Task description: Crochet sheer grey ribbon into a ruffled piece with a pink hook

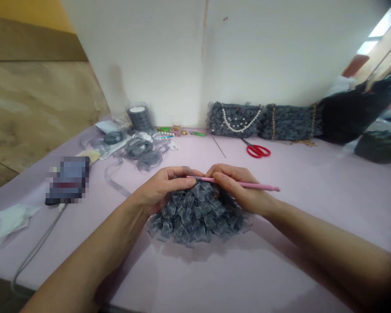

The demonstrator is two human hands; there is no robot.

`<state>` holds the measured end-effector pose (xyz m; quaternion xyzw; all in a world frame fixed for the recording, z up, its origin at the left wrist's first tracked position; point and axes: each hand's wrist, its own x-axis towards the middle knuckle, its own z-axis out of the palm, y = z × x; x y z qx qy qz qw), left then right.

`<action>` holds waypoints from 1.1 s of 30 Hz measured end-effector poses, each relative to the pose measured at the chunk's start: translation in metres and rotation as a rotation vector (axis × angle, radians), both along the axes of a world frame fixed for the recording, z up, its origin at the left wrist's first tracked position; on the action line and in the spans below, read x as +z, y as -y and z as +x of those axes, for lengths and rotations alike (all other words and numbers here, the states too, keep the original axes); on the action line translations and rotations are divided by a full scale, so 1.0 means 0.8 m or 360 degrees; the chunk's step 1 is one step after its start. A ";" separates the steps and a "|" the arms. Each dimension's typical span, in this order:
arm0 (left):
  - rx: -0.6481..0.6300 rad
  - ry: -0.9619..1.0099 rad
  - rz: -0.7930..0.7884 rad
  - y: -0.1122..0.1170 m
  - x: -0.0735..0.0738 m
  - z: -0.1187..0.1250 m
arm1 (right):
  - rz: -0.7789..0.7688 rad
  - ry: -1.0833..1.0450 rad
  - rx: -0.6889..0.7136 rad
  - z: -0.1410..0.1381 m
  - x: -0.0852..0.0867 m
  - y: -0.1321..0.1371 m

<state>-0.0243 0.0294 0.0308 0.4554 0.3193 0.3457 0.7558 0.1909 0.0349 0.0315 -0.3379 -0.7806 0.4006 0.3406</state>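
A ruffled piece of grey ribbon crochet point(195, 213) hangs between my hands over the table, its loops fanning out downward. My left hand point(169, 184) pinches the upper left edge of it, thumb in front. In my right hand point(237, 187) is a pink crochet hook point(260, 186), gripped like a pencil. Its tip points left and meets the top edge of the piece near my left thumb. Some right fingers are hidden behind the work. A strand of grey ribbon point(115, 184) trails on the table left of my left hand.
Red-handled scissors point(258, 151) and a thin needle-like stick point(219, 148) lie beyond my hands. Two ruffled grey bags point(237, 119) stand by the wall. Loose ribbon point(140, 150), a ribbon spool point(139, 117), a phone point(70, 178) with a cable point(41, 243) and paper point(16, 219) are leftward.
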 end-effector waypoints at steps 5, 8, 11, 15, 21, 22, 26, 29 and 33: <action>0.0004 -0.0064 0.0069 0.002 0.000 0.004 | 0.0067 0.0043 -0.0186 -0.009 -0.006 0.005; 0.0153 -0.0214 0.0137 0.000 0.002 0.002 | 0.0012 0.0019 -0.0273 -0.008 -0.006 0.004; 0.0402 -0.0421 0.0326 -0.003 0.002 -0.002 | 0.0006 0.0005 -0.0264 -0.007 -0.003 0.001; 0.0471 -0.0427 0.0533 -0.002 0.001 0.000 | 0.0015 0.0026 -0.0230 -0.006 0.002 0.000; 0.0536 -0.0314 0.0416 0.016 -0.004 0.028 | 0.0737 0.0389 -0.0196 -0.011 -0.005 0.009; 0.0603 -0.0294 0.0400 0.019 -0.005 0.034 | 0.0969 0.0489 -0.0224 -0.013 -0.010 0.009; 0.0755 -0.0150 0.0225 0.025 -0.010 0.048 | 0.1490 0.0694 -0.0393 -0.017 -0.028 0.003; 0.0622 0.0021 -0.0016 0.023 -0.009 0.045 | 0.1347 0.0442 -0.0273 -0.012 -0.036 -0.004; 0.0425 0.0080 -0.0061 0.018 -0.004 0.033 | 0.0810 -0.0010 -0.0080 -0.003 -0.031 -0.005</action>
